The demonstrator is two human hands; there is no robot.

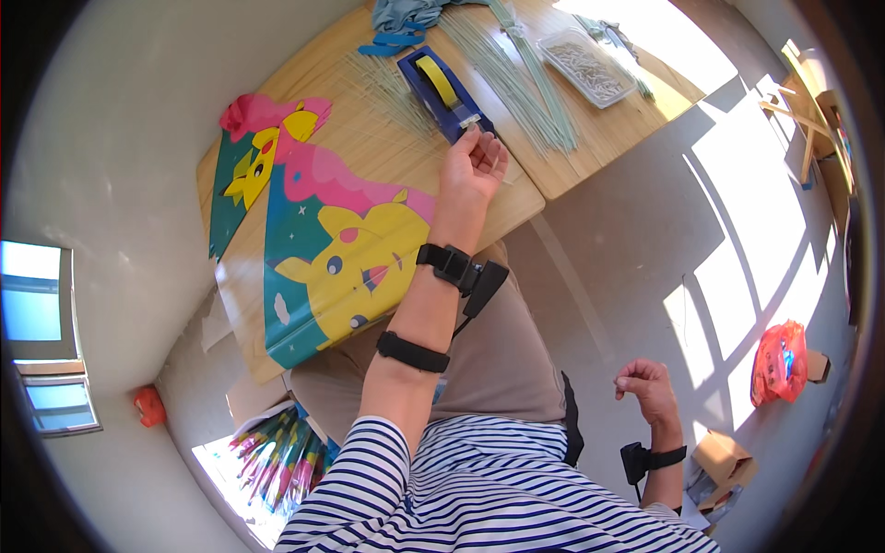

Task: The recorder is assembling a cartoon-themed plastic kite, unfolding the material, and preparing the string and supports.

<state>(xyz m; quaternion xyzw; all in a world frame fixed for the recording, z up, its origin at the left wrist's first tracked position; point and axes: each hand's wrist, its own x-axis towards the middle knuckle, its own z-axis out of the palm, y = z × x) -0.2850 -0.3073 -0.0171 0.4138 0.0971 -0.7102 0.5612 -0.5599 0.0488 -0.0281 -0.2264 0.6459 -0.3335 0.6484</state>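
My left hand [472, 166] reaches across the wooden table [590, 147] to the near end of a blue tape dispenser [442, 88] with a yellow roll. Its fingertips pinch the tape end [477, 123] at the cutter. Just left of that arm lies a flat colourful kite [341, 240] printed with yellow cartoon figures on teal and pink. My right hand [645, 382] hangs low at my right side over the floor, fingers loosely curled with nothing in them. Both wrists carry black bands.
Thin green sticks [516, 83] fan out beside the dispenser. A clear box of small pieces [588, 66] and a blue-grey cloth [406, 14] sit at the table's far side. On the floor are an orange bag [779, 361], cardboard boxes [724, 456] and a bundle of colourful kites [277, 452].
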